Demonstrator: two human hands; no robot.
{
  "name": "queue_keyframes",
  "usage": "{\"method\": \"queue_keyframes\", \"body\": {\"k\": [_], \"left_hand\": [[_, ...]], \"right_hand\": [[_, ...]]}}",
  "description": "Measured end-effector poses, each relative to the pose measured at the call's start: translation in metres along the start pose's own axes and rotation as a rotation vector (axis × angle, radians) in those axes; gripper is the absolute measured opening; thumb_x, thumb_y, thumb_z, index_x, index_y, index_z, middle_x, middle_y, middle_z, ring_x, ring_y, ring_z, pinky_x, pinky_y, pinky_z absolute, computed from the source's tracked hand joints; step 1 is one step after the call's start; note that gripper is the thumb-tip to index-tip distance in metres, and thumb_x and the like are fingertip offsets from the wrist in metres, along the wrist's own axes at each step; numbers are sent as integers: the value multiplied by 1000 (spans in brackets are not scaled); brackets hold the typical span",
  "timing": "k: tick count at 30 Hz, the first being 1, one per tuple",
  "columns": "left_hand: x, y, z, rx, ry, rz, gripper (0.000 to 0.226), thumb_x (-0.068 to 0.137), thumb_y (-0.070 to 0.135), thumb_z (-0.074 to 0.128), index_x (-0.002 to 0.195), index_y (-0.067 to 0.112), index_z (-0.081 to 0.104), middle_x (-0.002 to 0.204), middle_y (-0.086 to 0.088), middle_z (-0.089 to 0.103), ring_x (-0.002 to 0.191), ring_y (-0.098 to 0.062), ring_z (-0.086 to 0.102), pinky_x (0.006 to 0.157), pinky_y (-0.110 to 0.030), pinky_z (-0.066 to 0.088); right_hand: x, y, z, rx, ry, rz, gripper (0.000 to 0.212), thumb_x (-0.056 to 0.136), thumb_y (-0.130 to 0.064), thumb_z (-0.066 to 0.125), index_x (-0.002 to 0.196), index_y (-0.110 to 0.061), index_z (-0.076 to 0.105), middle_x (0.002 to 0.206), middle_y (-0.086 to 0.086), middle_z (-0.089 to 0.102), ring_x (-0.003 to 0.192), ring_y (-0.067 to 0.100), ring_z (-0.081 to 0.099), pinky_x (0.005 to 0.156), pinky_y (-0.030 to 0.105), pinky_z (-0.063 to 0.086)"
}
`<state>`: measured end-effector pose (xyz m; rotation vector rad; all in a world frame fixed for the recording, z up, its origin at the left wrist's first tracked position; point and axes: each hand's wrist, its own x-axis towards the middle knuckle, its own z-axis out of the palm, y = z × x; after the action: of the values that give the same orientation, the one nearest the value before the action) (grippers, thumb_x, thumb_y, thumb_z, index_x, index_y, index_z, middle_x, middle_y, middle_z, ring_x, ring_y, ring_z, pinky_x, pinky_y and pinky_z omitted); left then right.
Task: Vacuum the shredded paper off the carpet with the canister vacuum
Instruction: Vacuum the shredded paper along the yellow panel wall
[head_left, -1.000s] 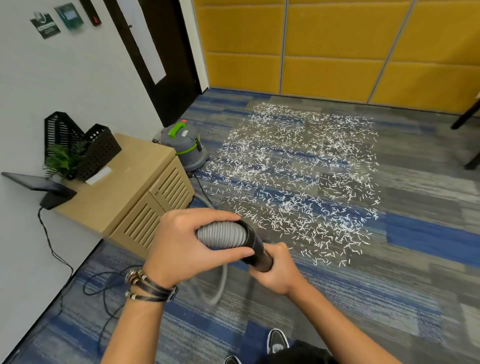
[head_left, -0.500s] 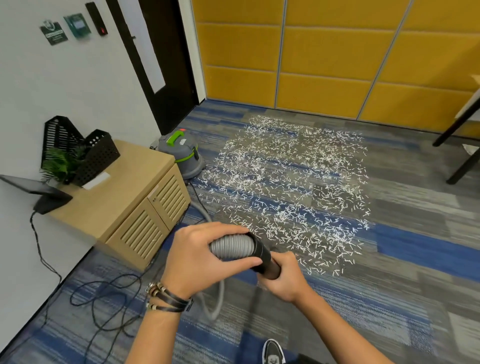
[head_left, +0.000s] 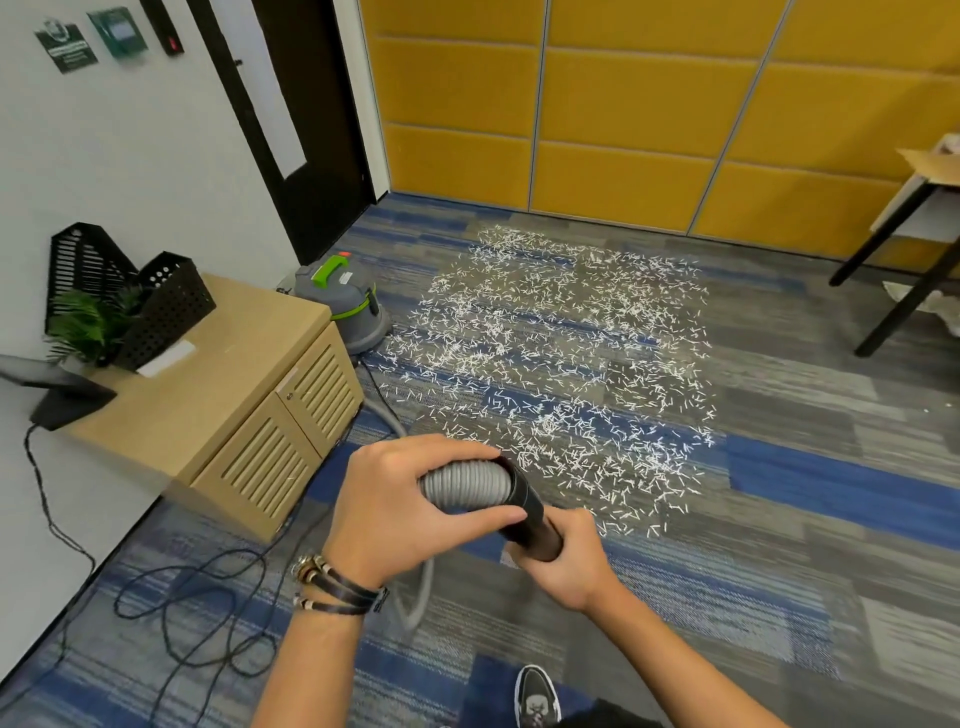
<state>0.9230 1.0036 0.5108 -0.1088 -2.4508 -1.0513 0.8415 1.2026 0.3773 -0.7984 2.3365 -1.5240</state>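
White shredded paper lies scattered in a broad patch over the blue and grey carpet ahead of me. The grey canister vacuum with a green handle stands behind the cabinet's far corner, at the patch's left edge. My left hand grips the ribbed grey hose near its end. My right hand grips the black tube end from below. The hose hangs down under my hands and trails back toward the canister.
A low wooden cabinet stands left against the white wall, with black file trays and a plant on top. A black power cord loops on the carpet at lower left. A black-legged table is at right. Yellow wall panels behind; my shoe below.
The view has tilted up and shifted, showing more of the yellow wall and the table at right. Both hands keep the same hold on the hose and tube.
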Motion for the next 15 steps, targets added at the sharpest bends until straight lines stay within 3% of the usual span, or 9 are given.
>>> {"method": "queue_keyframes", "body": {"k": [7, 10, 15], "left_hand": [[-5, 0, 4, -103, -10, -56, 51, 66, 62, 91, 106, 32, 83, 102, 24, 77, 95, 4, 74, 86, -24, 61], [-2, 2, 5, -75, 51, -44, 48, 69, 56, 93, 107, 29, 83, 103, 22, 77, 94, 4, 73, 85, -21, 59], [2, -3, 7, -97, 7, -70, 48, 65, 57, 94, 104, 31, 83, 101, 24, 77, 94, 3, 74, 86, -23, 60]], "right_hand": [[-10, 7, -10, -37, -14, 3, 20, 69, -10, 70, 64, -24, 56, 52, -13, 44, 49, 4, 36, 50, 24, 29], [1, 0, -15, -48, 35, -26, 31, 69, -9, 73, 62, -32, 53, 51, -13, 43, 47, 5, 35, 49, 20, 29], [10, -2, -8, -10, -15, -12, 41, 71, -3, 69, 61, -40, 53, 50, -15, 43, 48, 4, 35, 50, 19, 27]]}}
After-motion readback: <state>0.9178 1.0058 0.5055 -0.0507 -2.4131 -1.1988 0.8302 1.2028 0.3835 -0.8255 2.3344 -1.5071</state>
